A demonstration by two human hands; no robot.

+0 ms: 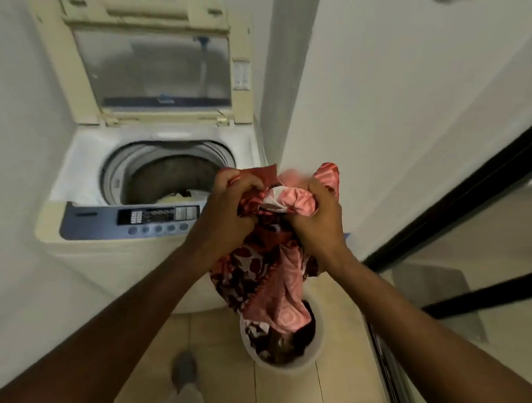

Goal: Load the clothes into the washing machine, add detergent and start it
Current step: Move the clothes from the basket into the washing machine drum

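Both forearms reach forward from the bottom corners and meet over the middle. Low down, a grey shoe point(183, 372) stands on the tiled floor point(217, 330), well left of a round white basket point(317, 350) that sits just in front of the washing machine point(105, 263), near its right corner. The left hand point(224, 213) and right hand point(319, 222) each have fingers curled tight into the top of a red and pink patterned bundle of clothes point(263, 264). The bundle is lifted level with the control panel point(102, 222); its tail hangs down past the machine's front edge and into the basket, where darker cloth lies. Beyond the panel the drum point(168, 173) is open, with something pale point(176, 197) at its near rim. The lid point(154, 64) stands upright at the back. A left wall point(9, 156) and a right wall point(377, 99) hem the machine in closely. A black-framed glass door point(447, 207) runs along the right.
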